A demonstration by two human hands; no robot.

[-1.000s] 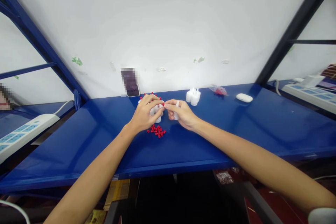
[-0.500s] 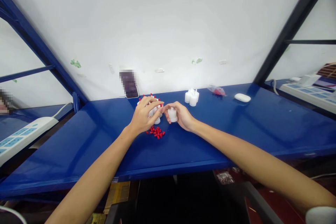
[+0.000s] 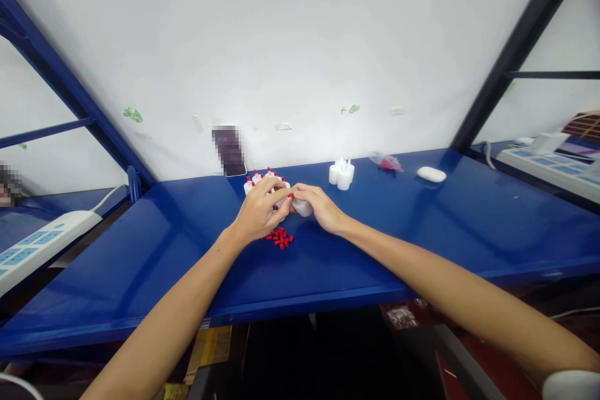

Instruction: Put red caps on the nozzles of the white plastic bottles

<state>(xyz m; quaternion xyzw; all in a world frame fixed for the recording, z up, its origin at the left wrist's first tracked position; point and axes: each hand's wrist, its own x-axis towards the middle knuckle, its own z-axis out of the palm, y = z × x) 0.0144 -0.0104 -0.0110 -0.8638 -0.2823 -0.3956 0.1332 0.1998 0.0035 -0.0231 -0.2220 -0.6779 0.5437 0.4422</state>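
My right hand [image 3: 323, 207] is wrapped round a small white bottle [image 3: 302, 207], which lies tilted with its tip toward my left hand. At that tip, the thumb and forefinger of my left hand [image 3: 259, 207] pinch a small red cap [image 3: 291, 196]. Several white bottles with red caps [image 3: 250, 185] stand just behind my left hand, partly hidden by it. Loose red caps [image 3: 282, 239] lie in a pile on the blue table [image 3: 309, 269], in front of my hands. Farther back on the right, several white bottles without caps [image 3: 342, 175] stand together.
A phone [image 3: 230, 153] leans on the wall behind the capped bottles. Right of the uncapped bottles are a clear bag with red pieces [image 3: 387, 162] and a white oval case [image 3: 431, 174]. Power strips [image 3: 47, 244] lie beyond the blue frame at left and the dark post at right.
The bottle in my right hand has tipped over to the left. My left fingers have closed on a red cap at its tip, and both hands now meet.
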